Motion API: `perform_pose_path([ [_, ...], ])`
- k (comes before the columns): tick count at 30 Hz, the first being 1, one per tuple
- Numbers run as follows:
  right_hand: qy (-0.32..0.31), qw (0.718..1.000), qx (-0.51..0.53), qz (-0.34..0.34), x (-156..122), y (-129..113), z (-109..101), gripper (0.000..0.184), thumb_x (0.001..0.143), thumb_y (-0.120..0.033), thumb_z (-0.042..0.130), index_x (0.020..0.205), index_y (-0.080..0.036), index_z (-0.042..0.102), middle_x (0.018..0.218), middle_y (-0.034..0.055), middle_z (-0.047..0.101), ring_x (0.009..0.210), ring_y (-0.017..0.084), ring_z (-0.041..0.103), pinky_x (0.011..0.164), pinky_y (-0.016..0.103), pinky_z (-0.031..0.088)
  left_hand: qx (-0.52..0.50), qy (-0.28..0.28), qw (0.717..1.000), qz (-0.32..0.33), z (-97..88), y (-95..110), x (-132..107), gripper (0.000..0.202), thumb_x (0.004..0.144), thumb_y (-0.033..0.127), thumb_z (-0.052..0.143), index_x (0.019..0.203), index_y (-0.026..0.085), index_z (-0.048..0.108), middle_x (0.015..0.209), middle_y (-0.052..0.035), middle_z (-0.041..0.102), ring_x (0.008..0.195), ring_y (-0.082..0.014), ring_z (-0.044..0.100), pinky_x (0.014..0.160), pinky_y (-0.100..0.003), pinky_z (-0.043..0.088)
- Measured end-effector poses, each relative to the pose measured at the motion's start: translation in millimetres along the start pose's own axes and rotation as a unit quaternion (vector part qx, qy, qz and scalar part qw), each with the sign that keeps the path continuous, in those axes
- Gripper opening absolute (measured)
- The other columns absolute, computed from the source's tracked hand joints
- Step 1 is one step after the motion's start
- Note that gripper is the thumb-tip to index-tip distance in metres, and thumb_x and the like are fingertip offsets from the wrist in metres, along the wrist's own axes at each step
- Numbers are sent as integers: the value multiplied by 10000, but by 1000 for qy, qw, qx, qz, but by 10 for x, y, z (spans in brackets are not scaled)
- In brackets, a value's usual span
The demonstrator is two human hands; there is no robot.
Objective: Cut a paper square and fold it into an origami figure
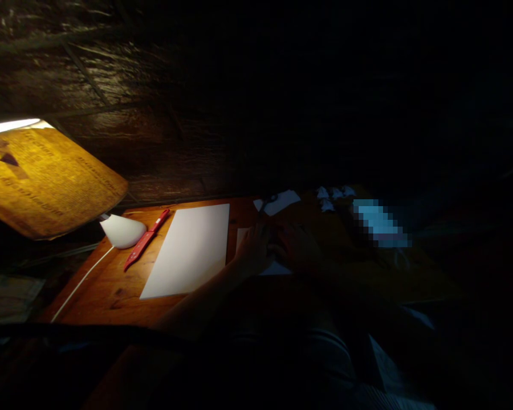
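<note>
The scene is very dark, lit only from the left. My left hand [254,250] rests on a small sheet of white paper [242,234] on the wooden table [111,290], fingers curled and pressed down on it. My right hand [297,247] lies just beside it in shadow, also on the paper; its fingers are too dark to make out. A larger white sheet [190,250] lies flat to the left of both hands. A red craft knife [147,239] lies further left, beside the sheet.
A lit lamp with a yellow shade [43,182] and white base [122,230] stands at the table's left end, its cord [81,282] trailing forward. Small folded paper pieces [282,202] and white scraps [333,193] lie at the back. A dark wall rises behind.
</note>
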State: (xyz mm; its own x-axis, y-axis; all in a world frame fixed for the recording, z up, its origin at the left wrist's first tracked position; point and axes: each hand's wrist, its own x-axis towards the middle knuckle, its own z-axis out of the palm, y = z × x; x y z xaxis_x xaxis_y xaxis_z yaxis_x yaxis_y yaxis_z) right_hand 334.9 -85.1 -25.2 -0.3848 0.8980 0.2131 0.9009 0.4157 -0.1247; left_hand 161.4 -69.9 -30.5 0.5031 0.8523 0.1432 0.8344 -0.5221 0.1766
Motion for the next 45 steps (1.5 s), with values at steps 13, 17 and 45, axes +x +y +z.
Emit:
perform_pose_path([
  [13,15,1000,16,-5,-5,58,-9,546,1022,-531,444,1409,-168,573,1407,146,586,1217,294,529,979,416,378,-11,18,1000,-17,-116,-179,55,400,916,366,625,1266,173,611,1272,-140,605,1192,-308,578,1001,-453,503],
  [17,3,1000,4,12,-1,105,-71,492,1017,-510,468,1351,-186,628,1379,137,610,1203,295,540,967,412,376,6,20,999,-38,-220,-233,44,414,935,419,606,1257,164,656,1228,-141,650,1177,-311,599,1029,-461,484],
  [45,53,994,45,87,2,573,31,336,950,-321,594,1230,-165,694,1253,125,644,1152,263,557,981,375,404,62,37,990,-119,-228,-541,34,286,921,319,576,1135,153,668,1210,-154,631,1166,-323,568,1018,-463,443],
])
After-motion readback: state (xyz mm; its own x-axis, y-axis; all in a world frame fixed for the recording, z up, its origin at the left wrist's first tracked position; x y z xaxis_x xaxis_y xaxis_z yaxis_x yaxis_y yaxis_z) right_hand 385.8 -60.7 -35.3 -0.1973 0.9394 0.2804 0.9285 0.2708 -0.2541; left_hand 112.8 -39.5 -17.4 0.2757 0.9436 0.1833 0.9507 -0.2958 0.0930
